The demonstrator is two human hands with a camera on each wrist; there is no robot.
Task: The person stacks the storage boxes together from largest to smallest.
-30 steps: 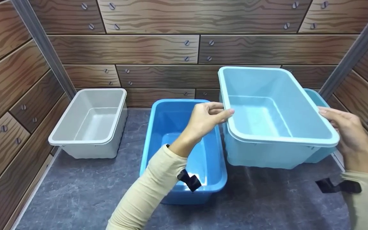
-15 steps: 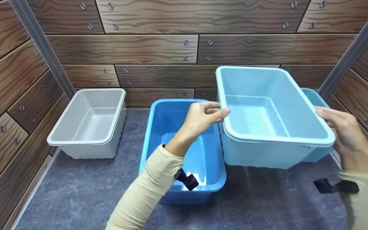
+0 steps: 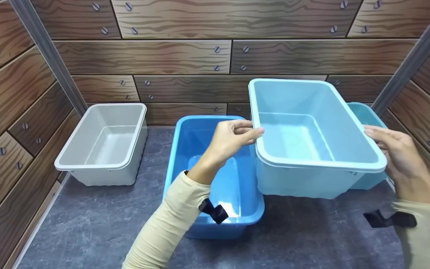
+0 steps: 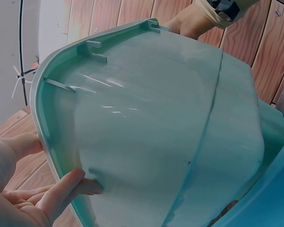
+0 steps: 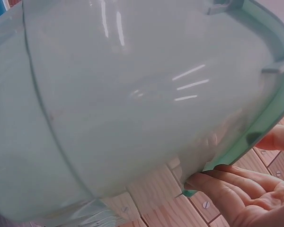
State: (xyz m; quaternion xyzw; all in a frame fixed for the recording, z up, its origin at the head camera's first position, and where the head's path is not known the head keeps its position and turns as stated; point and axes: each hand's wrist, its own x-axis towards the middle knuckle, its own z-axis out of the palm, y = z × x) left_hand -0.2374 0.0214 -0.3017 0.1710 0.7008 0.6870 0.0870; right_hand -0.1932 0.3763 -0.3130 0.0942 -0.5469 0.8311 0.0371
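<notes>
A light blue plastic bin (image 3: 304, 180) is held up off the table in the head view, right of the middle, its open top tilted towards me. My left hand (image 3: 230, 140) pinches its left rim, thumb on top and fingers underneath. On the opposite rim my right hand (image 3: 403, 157) grips in the same way. The left wrist view shows the bin's outer wall (image 4: 142, 113), with the fingertips of the left hand (image 4: 47, 201) against it below the rim. In the right wrist view the right hand (image 5: 248, 196) holds the rim from below. Nothing shows inside the bin.
A darker blue bin (image 3: 218, 228) stands on the grey table (image 3: 99, 224), partly under my left arm. At the left stands a grey bin (image 3: 105, 176). A teal bin (image 3: 370, 181) is mostly hidden behind the held one. Wood-patterned walls (image 3: 185, 58) enclose the table.
The light blue bin and both hands have drifted slightly left, a little more over the darker blue bin's side. Both hands keep their grip; the standing bins have not moved.
</notes>
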